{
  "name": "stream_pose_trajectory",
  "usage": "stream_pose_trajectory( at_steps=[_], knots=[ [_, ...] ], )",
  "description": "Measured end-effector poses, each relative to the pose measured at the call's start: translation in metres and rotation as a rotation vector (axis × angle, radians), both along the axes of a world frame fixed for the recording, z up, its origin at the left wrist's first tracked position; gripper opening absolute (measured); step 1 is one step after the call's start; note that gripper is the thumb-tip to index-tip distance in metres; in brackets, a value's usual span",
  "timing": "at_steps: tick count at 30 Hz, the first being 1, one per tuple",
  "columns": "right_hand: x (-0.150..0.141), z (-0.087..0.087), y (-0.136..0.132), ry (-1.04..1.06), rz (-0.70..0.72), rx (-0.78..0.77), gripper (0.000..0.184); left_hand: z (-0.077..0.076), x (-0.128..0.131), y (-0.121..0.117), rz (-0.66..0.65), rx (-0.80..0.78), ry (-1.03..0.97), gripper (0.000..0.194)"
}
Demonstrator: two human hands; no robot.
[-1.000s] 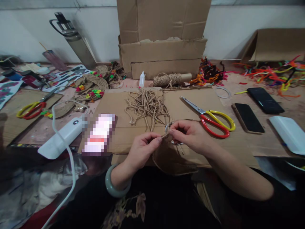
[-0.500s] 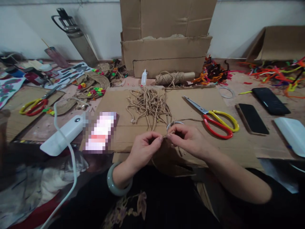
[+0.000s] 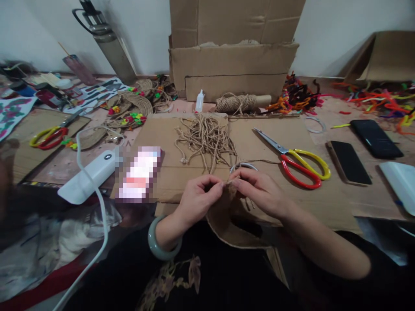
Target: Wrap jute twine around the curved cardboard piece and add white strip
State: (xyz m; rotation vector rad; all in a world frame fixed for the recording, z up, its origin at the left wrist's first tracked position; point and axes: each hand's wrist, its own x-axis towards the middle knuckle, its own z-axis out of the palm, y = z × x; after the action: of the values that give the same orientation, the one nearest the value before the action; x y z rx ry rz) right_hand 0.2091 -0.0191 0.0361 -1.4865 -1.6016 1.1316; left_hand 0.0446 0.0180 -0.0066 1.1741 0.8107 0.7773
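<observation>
My left hand (image 3: 200, 196), with a pale green bangle (image 3: 164, 239) on its wrist, is closed in a pinch on a piece of jute twine (image 3: 228, 182). Fingertips of my right hand (image 3: 261, 190) pinch the same twine, almost touching the left ones. Partly hidden behind the right fingers is a pale ring (image 3: 248, 165). From there a thin strand runs right toward the scissors (image 3: 290, 162) with red and yellow handles. Just beyond my hands, a pile of cut jute cords (image 3: 207, 140) lies on the cardboard sheet (image 3: 155, 138).
A twine roll (image 3: 236, 103) and a small white bottle (image 3: 200, 101) stand behind the pile. Phones (image 3: 350, 162) lie at right, near colourful pipe cleaners (image 3: 376, 100). At left are a white device (image 3: 89, 177) with a cable, a lit phone (image 3: 139, 175) and other scissors (image 3: 48, 137).
The view has shifted slightly, so the table things sit a little further right. Both hands keep their pinch on the twine, and more of the cardboard below them shows.
</observation>
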Motion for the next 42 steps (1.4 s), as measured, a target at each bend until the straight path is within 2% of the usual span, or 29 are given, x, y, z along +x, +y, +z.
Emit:
stream_pose_trajectory(
  at_steps=[3, 7, 12, 18, 24, 28, 30, 33, 36, 39, 42],
  knots=[
    [0.000, -0.001, 0.001, 0.096, -0.023, -0.050, 0.017, -0.001, -0.001, 0.001, -0.019, -0.031, -0.013, 0.025],
    [0.004, -0.008, 0.004, 0.297, -0.180, -0.117, 0.015, 0.001, -0.004, 0.004, -0.001, -0.108, -0.134, 0.037],
    [0.012, -0.018, 0.003, 0.512, -0.324, -0.082, 0.018, 0.000, -0.007, 0.006, 0.021, -0.132, -0.096, 0.027],
    [0.016, -0.019, 0.000, 0.487, -0.308, -0.102, 0.020, -0.005, -0.009, 0.006, 0.000, -0.077, -0.006, 0.025],
    [0.025, -0.006, 0.000, 0.373, -0.262, -0.148, 0.031, -0.004, -0.009, 0.006, -0.017, -0.027, 0.038, 0.025],
    [0.025, -0.004, 0.003, 0.301, -0.277, -0.204, 0.026, -0.001, -0.008, 0.007, 0.007, -0.095, 0.018, 0.029],
    [0.025, -0.007, 0.006, 0.347, -0.323, -0.217, 0.027, 0.000, -0.007, 0.007, 0.063, -0.162, -0.048, 0.037],
    [0.029, -0.013, 0.010, 0.475, -0.478, -0.150, 0.032, 0.000, -0.006, 0.009, 0.141, -0.214, -0.131, 0.046],
    [0.035, -0.015, 0.014, 0.596, -0.614, -0.085, 0.036, -0.001, -0.005, 0.011, 0.197, -0.175, -0.178, 0.039],
    [0.041, -0.014, 0.015, 0.676, -0.673, -0.051, 0.038, 0.000, -0.004, 0.012, 0.177, -0.146, -0.190, 0.030],
    [0.045, -0.015, 0.014, 0.722, -0.676, -0.043, 0.035, 0.005, -0.001, 0.012, 0.099, -0.176, -0.192, 0.026]
  ],
)
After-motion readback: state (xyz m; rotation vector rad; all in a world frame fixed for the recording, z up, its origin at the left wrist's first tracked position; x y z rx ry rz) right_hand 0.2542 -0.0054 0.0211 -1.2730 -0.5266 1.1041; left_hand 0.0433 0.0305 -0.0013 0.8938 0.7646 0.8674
